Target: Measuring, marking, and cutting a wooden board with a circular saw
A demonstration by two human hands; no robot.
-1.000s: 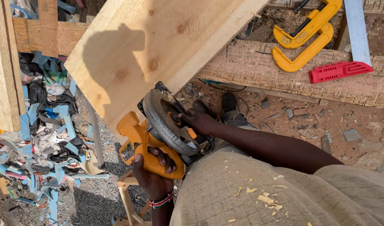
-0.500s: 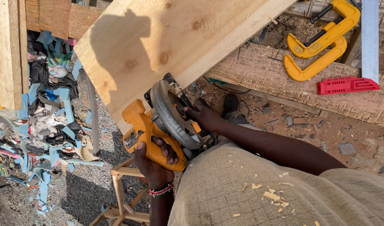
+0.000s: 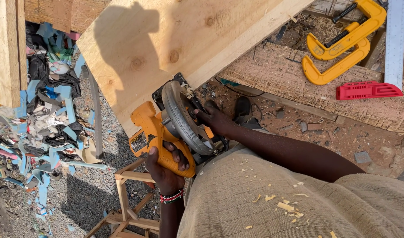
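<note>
Saw and both hands sit slightly lower-right than a second ago. Left hand (image 3: pixel 164 169) clenched round the orange handle of the circular saw (image 3: pixel 175 128); right hand (image 3: pixel 215 121) grips at its blade guard, 2 o'clock. Heavy, rigid tool; take by handle. Blade axis runs 11 to 5, under the pale plank (image 3: pixel 184 48).

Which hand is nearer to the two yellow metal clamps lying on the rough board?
The right hand. It rests on the blade guard of the yellow circular saw, on the side toward the yellow metal clamps. The left hand grips the saw's handle, lower and farther away.
</note>
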